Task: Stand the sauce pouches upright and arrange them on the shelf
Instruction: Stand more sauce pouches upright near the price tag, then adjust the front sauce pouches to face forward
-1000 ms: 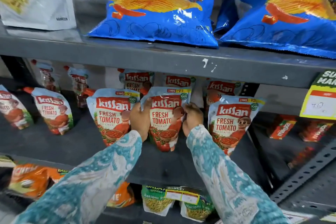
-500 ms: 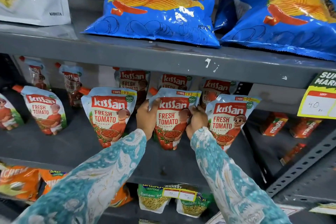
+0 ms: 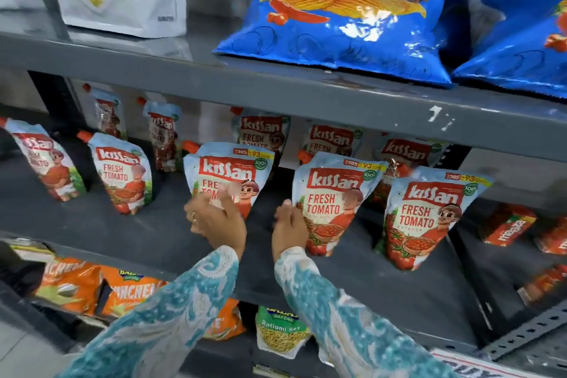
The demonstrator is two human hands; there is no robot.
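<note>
pouch in hand: middle front ketchup pouch (image 3: 333, 202) stands on the middle shelf (image 3: 122, 224), front row, right of centre.
what changed: a second ago I had both hands on this one pouch; now only my right hand (image 3: 290, 228) is at its left edge, and my left hand (image 3: 216, 218) has gone left to the next front pouch (image 3: 228, 175). I read that as this pouch being set and the neighbour being next.
right-hand fingers: curled, touching the pouch's left edge; whether that is a real pinch or just a steadying touch, cannot tell.
left-hand fingers: spread loose in front of the neighbour's lower face, blurred; no grasp that I can see.
long axis: vertical, leaning back a bit toward the far side; top seal up, red spout (image 3: 305, 156) at upper left corner, label faces me.
right neighbour: right front pouch (image 3: 429, 218) upright, just beside it, top leaning right.
further left: two more front pouches (image 3: 122, 175) tilted, well apart.
far row: back pouches (image 3: 264, 132) upright behind.
above: blue chip bags (image 3: 346, 15) on the upper shelf.
left to do: straighten and close up the gaps in the left pouches, my guess.
</note>
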